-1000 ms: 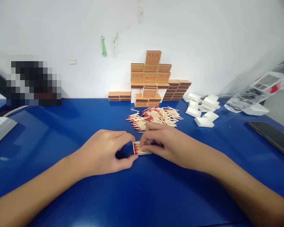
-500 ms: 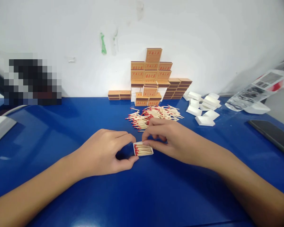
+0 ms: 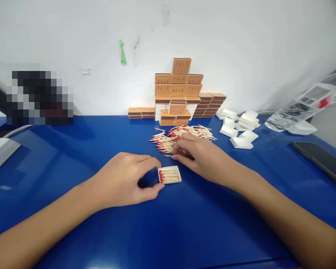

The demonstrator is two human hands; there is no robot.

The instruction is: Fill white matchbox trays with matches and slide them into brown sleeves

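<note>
My left hand (image 3: 134, 179) grips the left end of a small white matchbox tray (image 3: 180, 175) between thumb and forefinger. Red-headed matches (image 3: 170, 176) lie side by side in the tray, heads to the left. Just behind it, my right hand (image 3: 197, 155) is at the near edge of a loose match pile (image 3: 192, 130). Its thumb and fingertips are pinched on a match (image 3: 168, 155) whose red head points left. The curled fingers hide part of the pile, so I cannot tell whether more matches are between them.
Orange matchboxes (image 3: 178, 89) are stacked against the wall. Several white trays (image 3: 242, 142) are scattered to the right, by a clear plastic bag (image 3: 294, 108). A dark phone (image 3: 322, 160) lies at the right edge. A white device (image 3: 2, 153) stands at the left.
My right hand has moved from the tray back to the pile of matches, baring the tray's right end. My left hand stays at the tray.
</note>
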